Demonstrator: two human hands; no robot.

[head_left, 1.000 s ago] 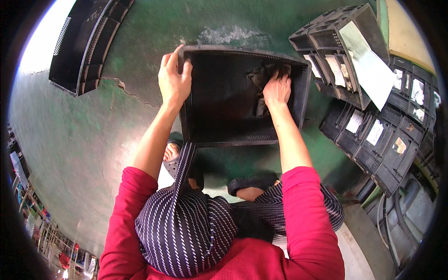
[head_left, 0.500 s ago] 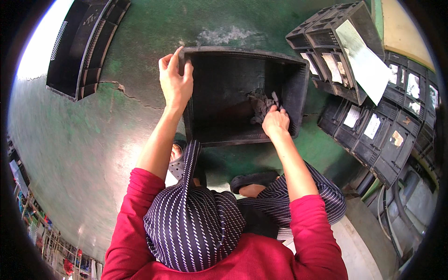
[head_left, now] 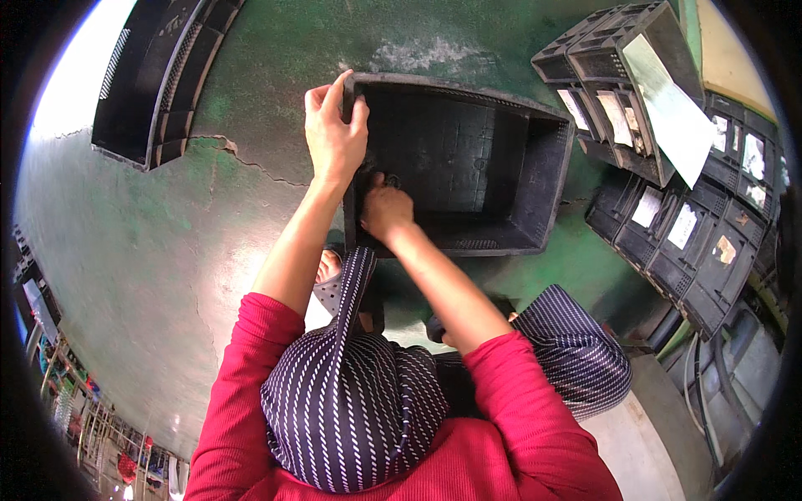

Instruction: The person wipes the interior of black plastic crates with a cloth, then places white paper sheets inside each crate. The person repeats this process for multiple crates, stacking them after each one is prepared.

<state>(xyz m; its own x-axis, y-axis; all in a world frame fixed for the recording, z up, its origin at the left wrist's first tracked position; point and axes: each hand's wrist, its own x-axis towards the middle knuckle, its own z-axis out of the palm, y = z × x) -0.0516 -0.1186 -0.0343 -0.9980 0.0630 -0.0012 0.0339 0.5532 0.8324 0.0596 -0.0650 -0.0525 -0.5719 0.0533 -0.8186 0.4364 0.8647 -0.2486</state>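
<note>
A black plastic crate (head_left: 501, 150) stands open on the green floor in front of me. My left hand (head_left: 332, 134) grips its left rim at the far corner, thumb inside and fingers outside. My right hand (head_left: 383, 209) is inside the crate against the left wall, just below my left hand. Its fingers are curled around a small dark piece (head_left: 391, 179), most of which is hidden by the hand. The crate's bottom shows bare black plastic.
Stacked black crates (head_left: 610, 75) with paper sheets stand at the right, and more labelled crates (head_left: 693, 234) lie below them. A long black tray (head_left: 159, 75) lies at the upper left. The green floor (head_left: 167, 250) is cracked. My striped cloth and knees fill the lower frame.
My right hand has moved from the crate's right side across the bottom to its left wall, taking the dark bits with it. My left hand has kept its grip on the rim.
</note>
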